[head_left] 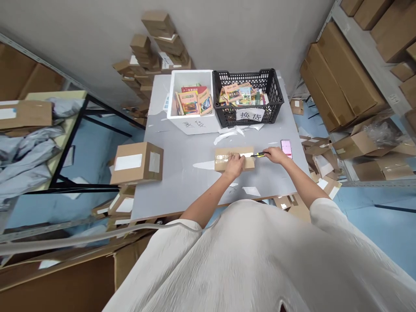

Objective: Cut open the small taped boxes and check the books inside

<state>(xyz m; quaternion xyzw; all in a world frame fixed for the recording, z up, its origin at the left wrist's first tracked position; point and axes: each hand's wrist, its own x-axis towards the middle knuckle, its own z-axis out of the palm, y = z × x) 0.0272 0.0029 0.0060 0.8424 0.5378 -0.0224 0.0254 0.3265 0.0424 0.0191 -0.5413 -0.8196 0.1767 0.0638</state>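
A flat brown cardboard parcel [224,158] sealed with tape lies on the grey table [182,173]. My left hand [234,165] presses down on its right half. My right hand [275,154] grips a yellow and black utility knife [259,154], and the blade end touches the parcel's right edge. A pink phone [286,148] lies flat just right of my right hand.
A white bin [190,123] and a black crate [273,93], both holding colourful booklets, stand at the table's far edge. A taped cardboard box [136,163] overhangs the left edge. Torn paper scraps lie on the table. Cardboard boxes crowd the floor and the shelves at right.
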